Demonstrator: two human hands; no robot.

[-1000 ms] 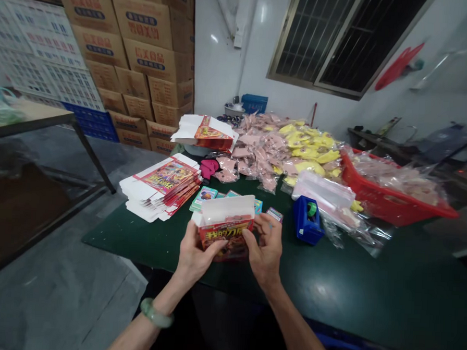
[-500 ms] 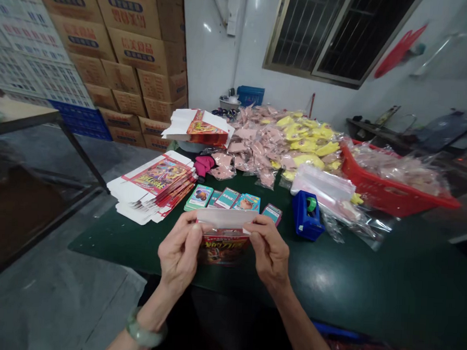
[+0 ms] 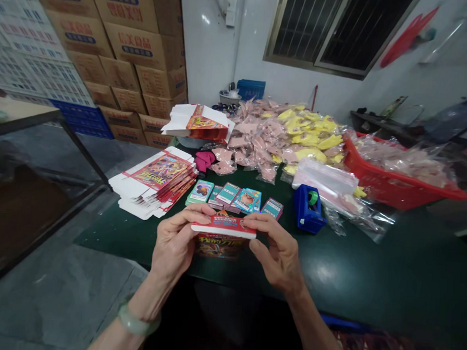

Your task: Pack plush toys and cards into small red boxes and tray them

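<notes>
Left hand [image 3: 175, 242] and right hand [image 3: 278, 253] grip a yellow-lettered red box [image 3: 219, 247], stacked cartons [image 3: 137, 45] reading "食品".

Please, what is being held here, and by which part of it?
A red box, by its top flap: the left hand grips the left end, the right hand the right end.

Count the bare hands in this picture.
2: the left hand at the left end of the red box, the right hand at its right end.
</notes>
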